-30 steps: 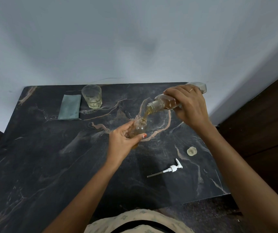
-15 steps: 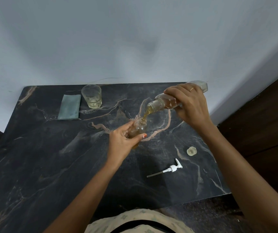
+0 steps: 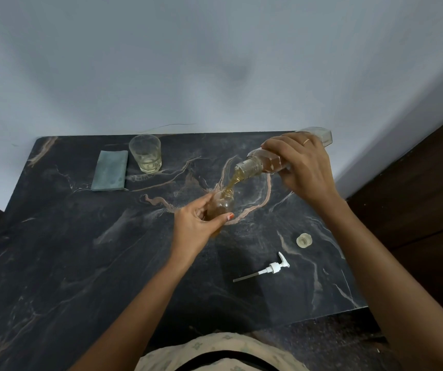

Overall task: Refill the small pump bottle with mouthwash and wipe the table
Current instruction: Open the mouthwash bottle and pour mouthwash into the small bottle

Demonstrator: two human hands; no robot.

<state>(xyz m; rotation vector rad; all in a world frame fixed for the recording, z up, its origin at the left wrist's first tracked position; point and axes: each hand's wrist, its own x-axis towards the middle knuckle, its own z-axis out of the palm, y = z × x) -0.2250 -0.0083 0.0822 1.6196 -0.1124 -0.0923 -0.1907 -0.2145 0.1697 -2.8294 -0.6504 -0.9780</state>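
Note:
My left hand (image 3: 192, 228) grips the small clear pump bottle (image 3: 221, 204), which stands upright and open-necked on the dark marble table (image 3: 81, 263), partly filled with amber liquid. My right hand (image 3: 302, 167) holds the large clear mouthwash bottle (image 3: 258, 164) tilted down to the left, its mouth just above the small bottle's neck. A thin amber stream (image 3: 231, 183) runs from one into the other. The white pump head (image 3: 274, 267) with its dip tube lies on the table to the right. A small round cap (image 3: 304, 240) lies near it.
A folded grey-green cloth (image 3: 110, 170) lies at the back left, beside a drinking glass (image 3: 145, 153) with a little pale liquid. A wall runs behind the table; dark wooden furniture (image 3: 416, 196) stands to the right. The table's right edge is close to the cap.
The large bottle's base has risen slightly, steepening the tilt; pouring continues. My left hand and the small bottle have stayed in place.

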